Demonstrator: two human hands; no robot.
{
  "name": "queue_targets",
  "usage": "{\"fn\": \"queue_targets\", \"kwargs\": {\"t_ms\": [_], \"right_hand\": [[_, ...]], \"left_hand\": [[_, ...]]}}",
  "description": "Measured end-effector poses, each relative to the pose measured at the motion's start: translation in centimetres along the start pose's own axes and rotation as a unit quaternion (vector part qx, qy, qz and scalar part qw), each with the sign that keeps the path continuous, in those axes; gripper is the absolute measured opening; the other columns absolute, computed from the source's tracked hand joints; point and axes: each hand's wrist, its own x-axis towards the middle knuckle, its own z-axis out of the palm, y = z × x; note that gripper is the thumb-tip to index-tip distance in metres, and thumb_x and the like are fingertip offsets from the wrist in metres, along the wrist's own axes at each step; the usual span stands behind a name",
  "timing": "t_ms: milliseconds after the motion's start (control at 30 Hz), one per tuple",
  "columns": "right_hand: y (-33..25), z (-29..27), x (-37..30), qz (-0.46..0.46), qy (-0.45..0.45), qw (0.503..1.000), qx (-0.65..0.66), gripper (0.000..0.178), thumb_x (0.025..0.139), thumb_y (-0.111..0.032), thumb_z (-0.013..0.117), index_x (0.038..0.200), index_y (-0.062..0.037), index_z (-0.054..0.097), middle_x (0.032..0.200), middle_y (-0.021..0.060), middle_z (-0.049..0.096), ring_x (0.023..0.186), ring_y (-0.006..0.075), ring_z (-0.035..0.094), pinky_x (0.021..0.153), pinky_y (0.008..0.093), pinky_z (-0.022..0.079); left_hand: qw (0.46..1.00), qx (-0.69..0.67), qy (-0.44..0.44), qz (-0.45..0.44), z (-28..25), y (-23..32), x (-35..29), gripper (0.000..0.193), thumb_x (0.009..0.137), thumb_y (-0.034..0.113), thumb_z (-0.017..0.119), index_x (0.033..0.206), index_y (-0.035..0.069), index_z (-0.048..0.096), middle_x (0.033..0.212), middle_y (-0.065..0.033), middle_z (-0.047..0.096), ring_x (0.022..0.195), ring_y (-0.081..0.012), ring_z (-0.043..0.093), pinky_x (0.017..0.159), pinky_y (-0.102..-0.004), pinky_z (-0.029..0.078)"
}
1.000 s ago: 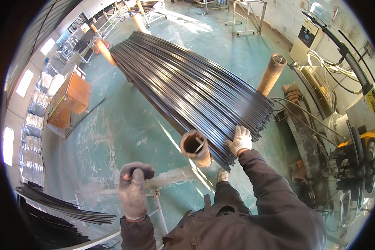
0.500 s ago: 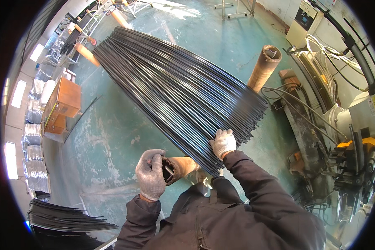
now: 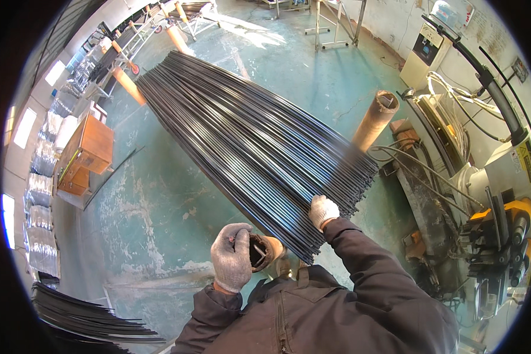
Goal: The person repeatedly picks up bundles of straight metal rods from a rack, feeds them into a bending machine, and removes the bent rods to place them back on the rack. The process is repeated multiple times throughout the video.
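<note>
A wide layer of long, thin black rods (image 3: 248,141) runs from the far left toward me, its uneven ends at the near right. My right hand (image 3: 324,211), in a pale knit glove, is closed over the rods near these ends; how many it grips is hidden. My left hand (image 3: 231,259), in a grey glove, is raised with fingers and thumb curled together, a tiny reddish spot showing between them. It is right beside the open end of a brown cardboard tube (image 3: 272,249), which stands by the rods' near edge; whether they touch I cannot tell.
Another brown tube (image 3: 373,125) rises at the rods' right side. Machinery with hoses (image 3: 501,236) stands at the right, a water dispenser (image 3: 423,53) behind it. At left are a wooden cabinet (image 3: 88,144) and a bundle of dark strips (image 3: 88,315).
The view has shifted slightly, so the scene sits lower. My right hand has slid a little along the rods, away from me. My left hand stays curled beside the tube.
</note>
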Motion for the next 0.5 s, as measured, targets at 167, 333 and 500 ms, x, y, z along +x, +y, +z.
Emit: {"fn": "queue_targets", "kwargs": {"t_ms": [167,333,500], "right_hand": [[-0.1,-3.0,-0.5,-0.044,-0.041,0.998,0.023,0.026,0.099,-0.023,0.075,0.114,-0.0027,0.078,0.116,0.0260,0.082,0.112,0.0428,0.081,0.099,0.0518,0.064],[0.9,-5.6,-1.2,-0.026,-0.087,0.990,0.110,0.041,0.090,-0.032,0.089,0.120,-0.0047,0.084,0.118,0.0237,0.083,0.110,0.0429,0.080,0.099,0.0484,0.062],[0.9,-7.7,-3.4,0.024,-0.095,0.986,0.138,0.046,0.101,-0.042,0.084,0.123,-0.0010,0.082,0.113,0.0263,0.082,0.108,0.0434,0.079,0.097,0.0484,0.061]], "left_hand": [[1.000,-0.010,-0.009,0.000,-0.3,-0.1,0.0,0.015,0.112,0.002,0.062,0.113,-0.002,0.076,0.107,-0.0061,0.076,0.101,-0.0136,0.069,0.096,-0.0318,0.057],[0.999,-0.005,0.002,0.034,-0.5,-0.7,0.1,0.011,0.109,0.000,0.066,0.113,-0.002,0.077,0.103,-0.0088,0.077,0.093,-0.0153,0.071,0.088,-0.0333,0.059],[0.998,-0.013,-0.017,0.057,-1.0,-1.0,-0.1,0.010,0.108,0.001,0.068,0.111,-0.001,0.077,0.101,-0.0090,0.078,0.092,-0.0153,0.072,0.087,-0.0338,0.059]]}}
